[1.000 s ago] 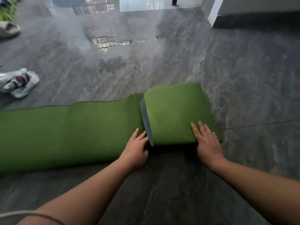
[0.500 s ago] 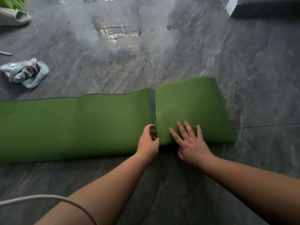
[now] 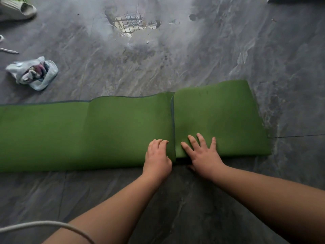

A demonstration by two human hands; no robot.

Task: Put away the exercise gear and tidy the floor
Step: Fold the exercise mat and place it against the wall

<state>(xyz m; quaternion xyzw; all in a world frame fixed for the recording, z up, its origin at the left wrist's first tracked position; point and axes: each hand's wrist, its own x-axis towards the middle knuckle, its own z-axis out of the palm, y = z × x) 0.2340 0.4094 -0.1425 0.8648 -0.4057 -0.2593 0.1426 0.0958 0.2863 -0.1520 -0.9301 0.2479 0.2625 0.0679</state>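
A green exercise mat [image 3: 88,134] stretches across the grey floor from the left edge. Its right end is folded over into a flat double layer [image 3: 219,117]. My left hand [image 3: 157,155] rests with bent fingers on the single layer, right beside the fold's free edge, and its thumb touches that edge. My right hand [image 3: 202,152] lies flat with spread fingers on the near left corner of the folded part and presses it down.
A crumpled plastic bag [image 3: 33,73] lies on the floor at the left, beyond the mat. A pale slipper [image 3: 17,9] sits at the top left. A wet patch [image 3: 135,23] reflects light further back. A white cable [image 3: 44,226] crosses the bottom left.
My right hand slid left along the fold's near edge until it was close to my left hand. My left hand gripped the fold's edge half a second ago and now rests beside it. The fold lies flatter.
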